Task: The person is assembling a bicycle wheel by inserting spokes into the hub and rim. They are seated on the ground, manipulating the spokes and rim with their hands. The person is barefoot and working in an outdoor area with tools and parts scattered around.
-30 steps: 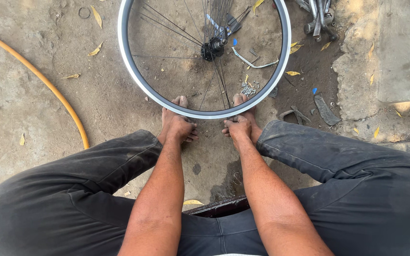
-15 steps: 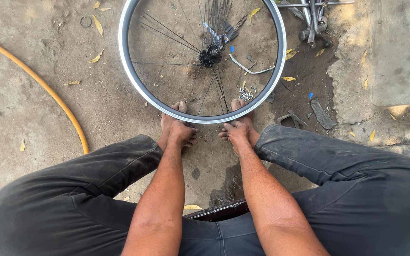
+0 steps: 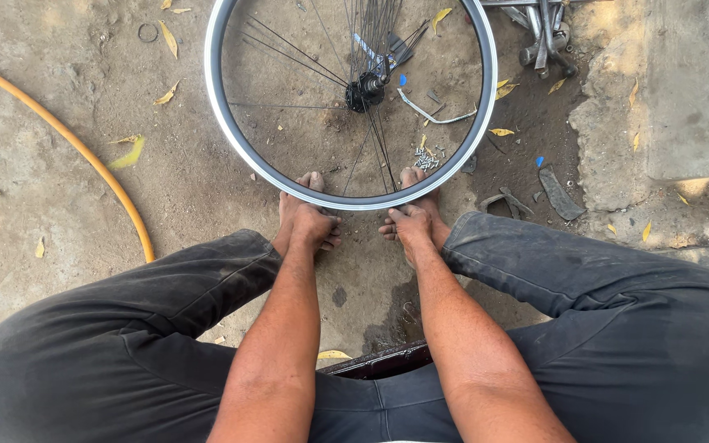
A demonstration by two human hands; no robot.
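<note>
I am crouched over a bicycle wheel (image 3: pixel 351 90) that fills the upper middle of the frame, its silver rim standing on the dirt floor (image 3: pixel 67 246) with the dark hub (image 3: pixel 364 89) and thin spokes showing inside the hoop. My left hand (image 3: pixel 312 223) sits at the lower left of the rim's bottom arc and my right hand (image 3: pixel 410 221) at the lower right of it; both are curled down over my bare feet and lie right against the rim's lowest edge, but I cannot tell whether the fingers actually grip the rim or only rest by it. My dark trouser legs (image 3: pixel 584 271) spread across the lower half of the frame. Inside the hoop, just above my right hand, lies a small heap of spoke nipples (image 3: pixel 427 159), and a bent grey strip (image 3: pixel 432 113) lies to the right of the hub. An orange hose (image 3: pixel 84 156) curves down the left side, and metal tools (image 3: pixel 545 33) lie at the upper right. Yellow leaves (image 3: pixel 129 153) are scattered about.
</note>
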